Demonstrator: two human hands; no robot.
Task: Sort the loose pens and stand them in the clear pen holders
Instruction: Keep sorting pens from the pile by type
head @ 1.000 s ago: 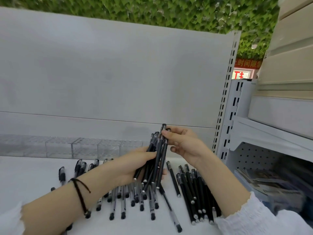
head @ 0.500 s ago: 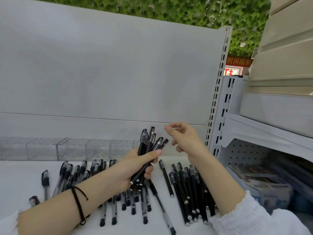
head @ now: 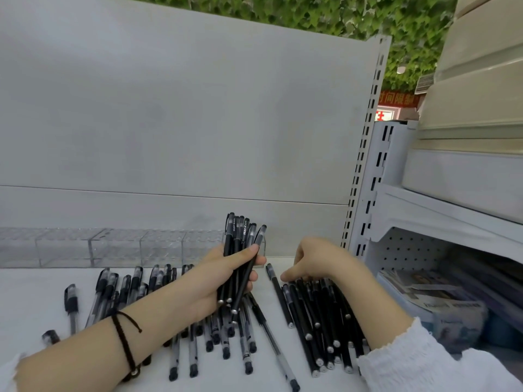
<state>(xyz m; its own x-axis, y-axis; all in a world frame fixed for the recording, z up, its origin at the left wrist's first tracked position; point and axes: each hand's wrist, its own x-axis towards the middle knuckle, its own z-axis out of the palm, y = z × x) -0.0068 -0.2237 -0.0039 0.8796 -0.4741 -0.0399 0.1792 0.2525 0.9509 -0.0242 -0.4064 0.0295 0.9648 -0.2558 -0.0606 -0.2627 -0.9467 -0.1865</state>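
Observation:
My left hand [head: 220,275] is closed around a bundle of several black pens [head: 240,239], held nearly upright with caps up. My right hand [head: 314,261] rests low over a pile of black pens [head: 319,318] on the right, fingertips touching their upper ends; I cannot tell whether it grips one. One black pen [head: 278,295] lies apart between the hands. Clear-barrelled pens with black caps [head: 124,290] lie scattered on the white shelf [head: 25,304] on the left and under my left forearm. A row of clear pen holders [head: 113,247] stands along the back panel and looks empty.
A grey back panel [head: 175,123] rises behind the holders. A slotted white upright [head: 365,171] bounds the shelf on the right. Past it a neighbouring shelf unit holds beige boxes [head: 478,108] above and packaged goods [head: 435,298] below.
My right hand has dropped from beside the bundle's tips down onto the black pen pile. The left hand keeps the bundle, now more upright. The view has shifted slightly.

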